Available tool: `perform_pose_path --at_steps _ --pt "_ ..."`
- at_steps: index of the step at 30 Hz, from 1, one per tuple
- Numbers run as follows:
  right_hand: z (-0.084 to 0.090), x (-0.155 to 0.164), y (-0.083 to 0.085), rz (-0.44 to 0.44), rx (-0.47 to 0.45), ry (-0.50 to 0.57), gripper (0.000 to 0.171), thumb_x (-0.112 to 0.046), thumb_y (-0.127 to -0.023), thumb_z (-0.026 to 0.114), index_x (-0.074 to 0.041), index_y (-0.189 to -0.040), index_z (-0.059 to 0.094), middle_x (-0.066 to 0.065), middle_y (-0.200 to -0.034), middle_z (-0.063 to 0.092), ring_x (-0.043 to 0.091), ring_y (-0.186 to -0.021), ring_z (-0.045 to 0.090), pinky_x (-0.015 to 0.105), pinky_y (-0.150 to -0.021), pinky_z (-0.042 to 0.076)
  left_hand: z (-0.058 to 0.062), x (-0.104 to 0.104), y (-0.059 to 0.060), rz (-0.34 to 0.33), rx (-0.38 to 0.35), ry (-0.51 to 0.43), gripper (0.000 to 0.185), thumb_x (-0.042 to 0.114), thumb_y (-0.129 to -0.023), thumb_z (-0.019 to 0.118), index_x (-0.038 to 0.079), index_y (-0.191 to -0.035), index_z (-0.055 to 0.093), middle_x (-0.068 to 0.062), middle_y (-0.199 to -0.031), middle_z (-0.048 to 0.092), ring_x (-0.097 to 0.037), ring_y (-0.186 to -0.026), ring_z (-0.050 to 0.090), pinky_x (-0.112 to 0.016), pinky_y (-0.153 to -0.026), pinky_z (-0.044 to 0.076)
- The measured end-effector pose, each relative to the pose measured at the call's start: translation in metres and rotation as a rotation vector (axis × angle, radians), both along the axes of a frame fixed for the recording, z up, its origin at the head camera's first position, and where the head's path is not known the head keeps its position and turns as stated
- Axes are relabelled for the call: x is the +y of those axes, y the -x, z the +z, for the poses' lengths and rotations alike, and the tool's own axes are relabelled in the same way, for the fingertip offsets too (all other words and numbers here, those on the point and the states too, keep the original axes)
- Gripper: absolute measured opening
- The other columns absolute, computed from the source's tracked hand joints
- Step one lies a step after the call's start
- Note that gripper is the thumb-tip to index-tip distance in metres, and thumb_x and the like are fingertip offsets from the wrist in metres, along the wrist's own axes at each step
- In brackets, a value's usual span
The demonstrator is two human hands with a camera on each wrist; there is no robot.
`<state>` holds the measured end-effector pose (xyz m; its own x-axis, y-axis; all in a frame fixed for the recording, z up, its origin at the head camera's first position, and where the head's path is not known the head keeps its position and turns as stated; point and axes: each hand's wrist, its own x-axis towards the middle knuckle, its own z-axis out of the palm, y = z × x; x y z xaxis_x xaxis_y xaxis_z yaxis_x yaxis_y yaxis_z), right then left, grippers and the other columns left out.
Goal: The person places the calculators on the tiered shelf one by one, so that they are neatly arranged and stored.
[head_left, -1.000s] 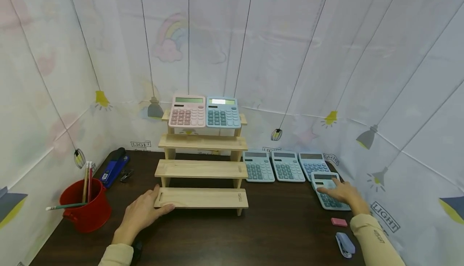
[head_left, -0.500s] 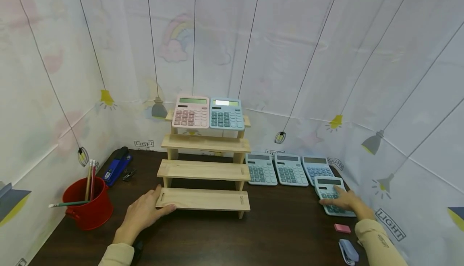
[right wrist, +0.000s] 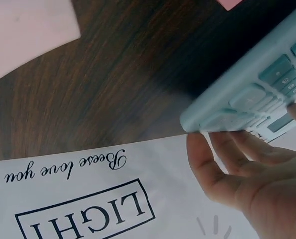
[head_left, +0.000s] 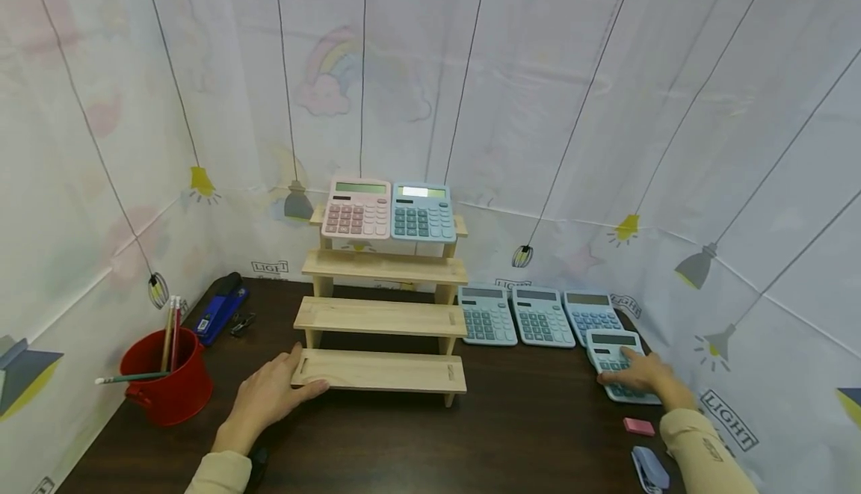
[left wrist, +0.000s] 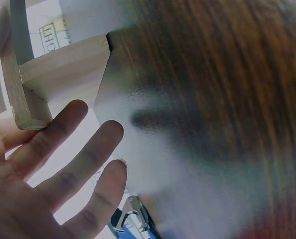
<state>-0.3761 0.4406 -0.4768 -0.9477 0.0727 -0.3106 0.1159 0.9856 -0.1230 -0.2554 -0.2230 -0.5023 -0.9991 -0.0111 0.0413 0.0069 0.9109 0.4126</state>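
Observation:
My left hand (head_left: 269, 397) rests with straight fingers against the left end of the lowest step of a four-step wooden stand (head_left: 380, 315). In the left wrist view the left hand (left wrist: 53, 184) is spread beside the stand's corner (left wrist: 63, 64). My right hand (head_left: 639, 373) holds a light blue calculator (head_left: 608, 346) at the right of the table. In the right wrist view the fingers (right wrist: 213, 154) curl under the calculator's (right wrist: 247, 84) raised edge, and the thumb lies over its keys. A pink calculator (head_left: 356, 210) and a blue calculator (head_left: 421, 214) lean on the top step.
Three blue calculators (head_left: 541, 318) lie in a row right of the stand. A red bucket (head_left: 164, 386) with pencils, a blue stapler (head_left: 222, 307) and a binder clip (head_left: 242, 322) sit at the left. A pink eraser (head_left: 637, 426) and a small stapler (head_left: 649, 468) lie by my right sleeve. Patterned sheets wall in the dark table (head_left: 525, 427).
My right hand has slid a little nearer along the blue calculator and taken hold of it. The left hand has stayed on the stand's lowest step.

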Motion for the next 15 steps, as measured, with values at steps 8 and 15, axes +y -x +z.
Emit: perform_pose_path --at_steps 8,15 --pt "0.010 -0.001 -0.002 -0.008 0.049 -0.020 0.114 -0.079 -0.082 0.056 0.011 -0.148 0.032 0.055 -0.135 0.029 0.071 -0.114 0.037 0.077 -0.096 0.035 -0.002 0.000 0.001 -0.002 0.007 -0.001 0.111 0.082 -0.079 0.059 0.001 -0.152 0.040 -0.023 -0.135 0.061 -0.044 -0.117 0.061 -0.061 -0.085 0.052" --pt "0.022 -0.004 -0.006 0.040 0.120 -0.021 0.110 -0.079 -0.086 0.048 0.009 -0.149 0.033 0.054 -0.139 0.031 0.071 -0.120 0.036 0.076 -0.097 0.035 -0.002 -0.001 0.000 -0.005 0.009 -0.005 0.111 0.082 -0.079 0.059 0.001 -0.153 0.039 -0.023 -0.135 0.060 -0.044 -0.118 0.061 -0.061 -0.084 0.052"
